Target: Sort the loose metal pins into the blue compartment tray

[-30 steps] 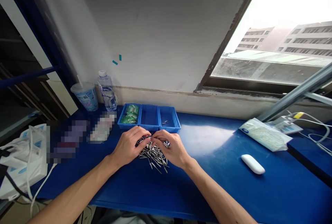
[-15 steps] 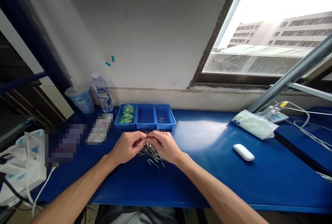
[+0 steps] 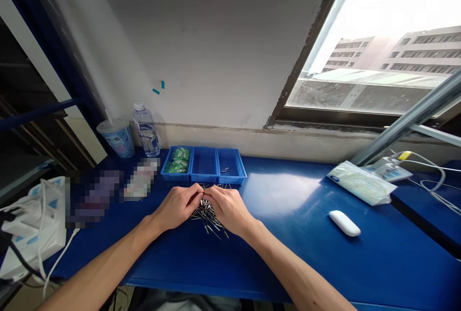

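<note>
Both your hands have pulled back a bit from the bins since a second ago, and they're bunched in closer over the metal bits now. Your left hand comes in from about 8 o'clock and your right hand from about 4, with the fingertips meeting over the loose pile of thin silver metal pieces. Fingers are curled inward on both, but I honestly can't tell if either is clamped on a piece, since the tips hide it. That pile sits right on the glossy blue tabletop, partly under your fingers.

Taking the pile as the clock centre, the row of three open blue plastic bins is at 12, just past your hands. Left one has green-and-clear packets, right one has a few slim metal bits. Clear plastic bottle with a white cap is around 11, pale blue cup with a straw around 10, white power strip near 9. Smooth white oblong item lies at 3.
</note>
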A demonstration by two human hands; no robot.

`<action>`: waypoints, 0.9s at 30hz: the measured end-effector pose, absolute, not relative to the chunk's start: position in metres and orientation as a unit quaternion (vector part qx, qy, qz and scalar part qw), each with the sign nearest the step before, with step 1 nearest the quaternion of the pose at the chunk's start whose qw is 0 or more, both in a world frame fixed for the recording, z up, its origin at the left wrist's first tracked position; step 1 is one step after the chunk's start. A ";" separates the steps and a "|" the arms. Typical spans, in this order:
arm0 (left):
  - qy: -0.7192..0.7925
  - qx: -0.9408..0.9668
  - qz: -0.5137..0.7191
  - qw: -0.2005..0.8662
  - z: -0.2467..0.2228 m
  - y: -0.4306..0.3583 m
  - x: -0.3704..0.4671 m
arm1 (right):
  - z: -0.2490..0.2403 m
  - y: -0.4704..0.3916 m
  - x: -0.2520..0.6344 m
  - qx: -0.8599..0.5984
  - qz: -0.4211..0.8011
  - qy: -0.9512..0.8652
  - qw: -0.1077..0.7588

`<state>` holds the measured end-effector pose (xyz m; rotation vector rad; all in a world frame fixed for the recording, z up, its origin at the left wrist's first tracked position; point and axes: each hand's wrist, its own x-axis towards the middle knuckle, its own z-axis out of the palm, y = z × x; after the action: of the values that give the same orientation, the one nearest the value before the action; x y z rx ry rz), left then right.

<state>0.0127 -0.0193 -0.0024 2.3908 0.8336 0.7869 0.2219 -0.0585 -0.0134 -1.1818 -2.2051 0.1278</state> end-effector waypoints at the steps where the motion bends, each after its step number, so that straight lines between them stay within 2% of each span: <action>1: 0.306 0.874 0.286 0.247 -0.003 -0.019 0.013 | -0.013 -0.058 0.222 -0.446 0.040 -0.838 0.313; 11: 0.312 0.866 0.317 0.229 -0.001 -0.021 0.014 | -0.005 -0.056 0.230 -0.413 -0.021 -0.840 0.352; 18: 0.324 0.860 0.318 0.232 -0.002 -0.021 0.016 | -0.007 -0.052 0.231 -0.377 -0.049 -0.819 0.431; 24: 0.329 0.854 0.352 0.197 -0.001 -0.022 0.015 | -0.001 -0.053 0.240 -0.407 -0.059 -0.823 0.393; 27: 0.336 0.848 0.360 0.197 -0.002 -0.022 0.014 | 0.010 -0.055 0.251 -0.391 -0.072 -0.815 0.421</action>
<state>0.0143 -0.0221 -0.0019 2.3737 0.9418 1.0080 0.2513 -0.0547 0.0096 -0.9799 -2.0417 -0.1800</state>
